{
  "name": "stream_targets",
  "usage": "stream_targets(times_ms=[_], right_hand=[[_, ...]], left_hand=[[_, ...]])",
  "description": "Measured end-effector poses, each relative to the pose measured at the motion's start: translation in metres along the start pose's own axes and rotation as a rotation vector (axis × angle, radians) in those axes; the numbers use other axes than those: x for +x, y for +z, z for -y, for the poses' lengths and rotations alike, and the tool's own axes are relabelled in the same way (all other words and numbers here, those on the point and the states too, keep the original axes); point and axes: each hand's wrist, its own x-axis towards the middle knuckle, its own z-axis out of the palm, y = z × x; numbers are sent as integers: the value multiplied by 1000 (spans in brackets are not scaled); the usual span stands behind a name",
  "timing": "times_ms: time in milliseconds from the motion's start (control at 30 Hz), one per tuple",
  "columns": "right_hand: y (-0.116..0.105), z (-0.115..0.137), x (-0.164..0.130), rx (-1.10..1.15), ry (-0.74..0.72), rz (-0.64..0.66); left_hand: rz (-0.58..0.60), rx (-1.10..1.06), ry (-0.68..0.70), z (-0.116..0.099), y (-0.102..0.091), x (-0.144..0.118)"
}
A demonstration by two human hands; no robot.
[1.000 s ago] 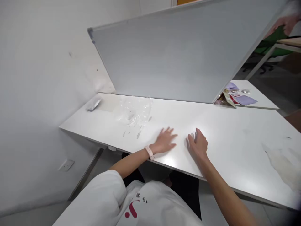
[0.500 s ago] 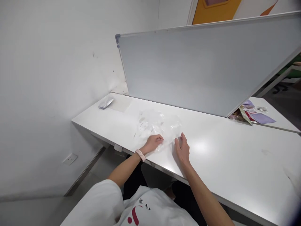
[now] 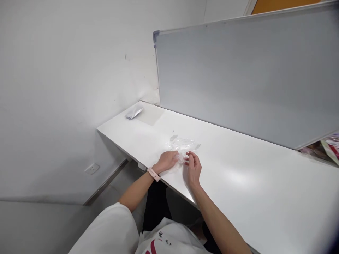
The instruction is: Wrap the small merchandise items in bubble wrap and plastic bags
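Both hands (image 3: 180,163) have closed in, fingers curled on the plastic bag (image 3: 182,146).

Person in a white short-sleeved T-shirt, both forearms bare

The person is wearing a white T-shirt (image 3: 111,229) with short sleeves; a red curved mark and small dark characters are showing on its chest, just below the counter (image 3: 265,183) edge. A pale pink watch band (image 3: 153,174) is circling the wrist behind the left hand (image 3: 167,161). The right hand (image 3: 193,167) is wearing nothing. Dark trousers are showing beneath the counter edge.

Clear crinkled plastic bag (image 3: 182,146); glossy smooth white table (image 3: 246,176); matt grey divider (image 3: 238,77).
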Motion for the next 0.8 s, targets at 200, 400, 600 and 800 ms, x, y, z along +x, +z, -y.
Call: stream_targets(times_ms=[200, 400, 600, 800], right_hand=[[41, -7, 32, -231, 74, 87], [57, -8, 48, -383, 42, 222], [59, -5, 45, -364, 136, 225], [60, -5, 46, -371, 179, 219]], left_hand=[[-972, -41, 19, 60, -127, 65], [-1330, 67, -127, 98, -237, 199], [-830, 55, -321, 142, -218, 296], [-659, 180, -373, 184, -191, 299]])
